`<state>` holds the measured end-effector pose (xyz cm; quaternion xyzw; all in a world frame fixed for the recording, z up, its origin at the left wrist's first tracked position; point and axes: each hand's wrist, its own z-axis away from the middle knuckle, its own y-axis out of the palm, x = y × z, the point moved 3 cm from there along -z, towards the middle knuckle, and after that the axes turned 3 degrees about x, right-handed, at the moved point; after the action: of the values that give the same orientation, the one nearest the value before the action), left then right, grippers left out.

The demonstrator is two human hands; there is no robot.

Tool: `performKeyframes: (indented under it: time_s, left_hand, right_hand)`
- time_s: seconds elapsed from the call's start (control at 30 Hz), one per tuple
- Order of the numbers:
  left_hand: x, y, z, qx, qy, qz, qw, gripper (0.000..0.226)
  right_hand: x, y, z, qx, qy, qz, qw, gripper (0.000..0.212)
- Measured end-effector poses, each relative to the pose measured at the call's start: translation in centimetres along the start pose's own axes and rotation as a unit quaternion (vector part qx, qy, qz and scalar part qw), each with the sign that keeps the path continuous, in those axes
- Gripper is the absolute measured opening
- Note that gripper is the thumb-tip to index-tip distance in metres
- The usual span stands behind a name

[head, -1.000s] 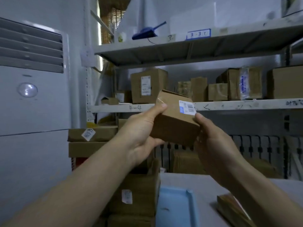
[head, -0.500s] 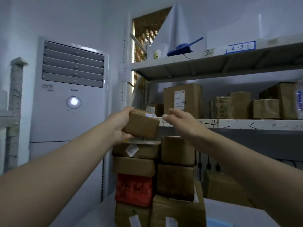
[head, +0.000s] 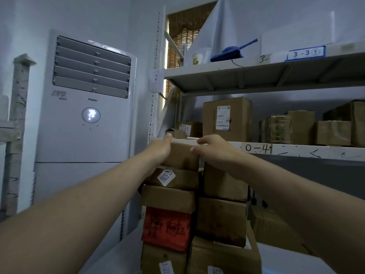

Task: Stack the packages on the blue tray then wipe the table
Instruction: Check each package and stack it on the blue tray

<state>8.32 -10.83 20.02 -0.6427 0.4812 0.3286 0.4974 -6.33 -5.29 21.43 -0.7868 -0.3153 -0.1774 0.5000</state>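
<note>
Both arms outstretched, left hand [head: 161, 150] and right hand [head: 214, 150] flat-fingered, thumbs inward.

Small brown cardboard box [head: 182, 156] sitting level atop my left stack, on the box with the white diamond label [head: 173, 178], red package [head: 166, 228] lower down, taller brown stack [head: 223, 204] touching alongside
</note>
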Motion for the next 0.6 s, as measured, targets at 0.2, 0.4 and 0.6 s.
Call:
performKeyframes:
  time_s: [0.2, 0.4, 0.6]
  left_hand:
    - [1.4, 0.4, -0.4, 0.011, 0.002, -0.027, 1.0, 0.072]
    - [0.4, 0.2, 0.7, -0.224, 0.087, -0.128, 0.962, 0.05]
    - [-2.2, 5.0, 7.4, -0.232, 0.334, -0.052, 0.912, 0.01]
  right_hand:
    - [-0.9, -0.4, 0.1, -0.002, 0.011, -0.004, 1.0, 0.056]
    - [-1.5, -1.7, 1.9, -0.043, -0.014, -0.031, 0.999, 0.051]
    - [-3.6, -4.3, 7.5, -0.132, -0.063, -0.108, 0.983, 0.037]
